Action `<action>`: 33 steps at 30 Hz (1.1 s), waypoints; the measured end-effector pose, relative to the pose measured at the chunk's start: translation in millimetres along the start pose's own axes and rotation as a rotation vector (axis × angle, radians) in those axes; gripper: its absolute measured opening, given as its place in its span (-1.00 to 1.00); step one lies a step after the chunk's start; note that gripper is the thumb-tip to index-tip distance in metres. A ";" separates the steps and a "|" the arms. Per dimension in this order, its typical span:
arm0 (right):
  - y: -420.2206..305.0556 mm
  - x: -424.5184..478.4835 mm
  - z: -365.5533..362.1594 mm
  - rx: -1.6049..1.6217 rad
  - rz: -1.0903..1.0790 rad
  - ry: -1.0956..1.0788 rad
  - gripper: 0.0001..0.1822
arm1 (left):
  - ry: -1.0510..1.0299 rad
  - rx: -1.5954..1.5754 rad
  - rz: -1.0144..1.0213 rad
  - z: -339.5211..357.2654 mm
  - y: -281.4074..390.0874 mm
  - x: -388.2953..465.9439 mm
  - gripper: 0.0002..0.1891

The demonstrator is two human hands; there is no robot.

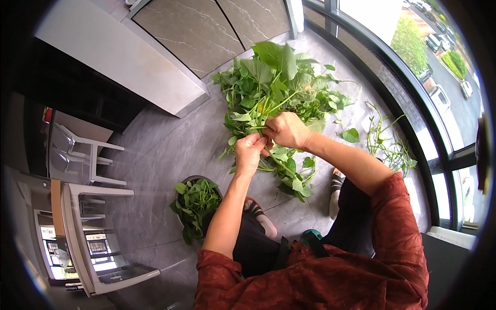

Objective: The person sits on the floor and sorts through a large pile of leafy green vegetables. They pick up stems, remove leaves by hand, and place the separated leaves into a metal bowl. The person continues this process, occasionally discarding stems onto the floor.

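In front of me my left hand (pixel 250 152) and my right hand (pixel 287 130) meet on a leafy green vine stem (pixel 277 159). Both sets of fingers pinch it, the right fist slightly higher and farther out. Broad leaves (pixel 277 64) fan out beyond my hands. Beneath them a large heap of green leafy vines (pixel 248 91) spreads over the floor, and a trailing piece (pixel 294 180) reaches back towards my feet. My fingers hide the exact spot where the stem is gripped.
A dark round container (pixel 195 179) filled with picked leaves stands left of my foot. Stripped stems (pixel 385 143) lie at the right by the curved window frame (pixel 387 73). A table (pixel 81 232) and chairs (pixel 89 155) stand left; a marble-look cabinet (pixel 201 35) is at the back.
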State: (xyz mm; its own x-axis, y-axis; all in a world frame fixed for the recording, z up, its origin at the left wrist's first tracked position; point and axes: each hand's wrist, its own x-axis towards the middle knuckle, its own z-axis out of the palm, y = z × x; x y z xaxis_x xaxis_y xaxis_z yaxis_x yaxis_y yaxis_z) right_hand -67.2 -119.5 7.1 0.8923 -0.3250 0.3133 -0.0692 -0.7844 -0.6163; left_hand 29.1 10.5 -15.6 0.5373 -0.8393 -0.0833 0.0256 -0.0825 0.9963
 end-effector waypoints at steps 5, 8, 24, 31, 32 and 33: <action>-14.0 -4.7 5.9 -0.002 0.200 0.045 -0.78 | 0.240 0.166 0.136 14.0 -14.0 -1.3 -0.91; -6.4 -6.9 8.6 0.190 0.348 0.003 -0.78 | 0.303 0.415 0.272 22.2 -13.5 -0.6 -0.97; 17.7 -8.0 -8.4 -0.655 -0.259 0.101 -0.77 | 0.274 1.187 0.526 7.0 -20.3 16.1 -0.90; 26.9 -14.1 18.4 -0.865 -0.286 -0.026 -0.87 | 0.237 1.313 0.583 -0.4 -23.7 15.8 -0.90; 30.4 -14.3 20.4 -0.863 -0.301 -0.041 -0.89 | 0.226 1.319 0.596 -0.2 -23.8 15.1 -0.90; 33.5 -14.0 21.7 -0.861 -0.316 -0.052 -0.90 | 0.230 1.315 0.586 -1.0 -24.5 15.8 -0.90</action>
State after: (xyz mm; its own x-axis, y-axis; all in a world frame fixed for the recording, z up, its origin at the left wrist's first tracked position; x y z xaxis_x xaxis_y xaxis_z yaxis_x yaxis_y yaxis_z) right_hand -72.3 -129.8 -33.6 0.9439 -0.0209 0.3295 -0.1085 -0.9622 0.2498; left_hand 37.8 -0.2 -41.3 0.3224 -0.8324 0.4506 -0.9464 -0.2934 0.1351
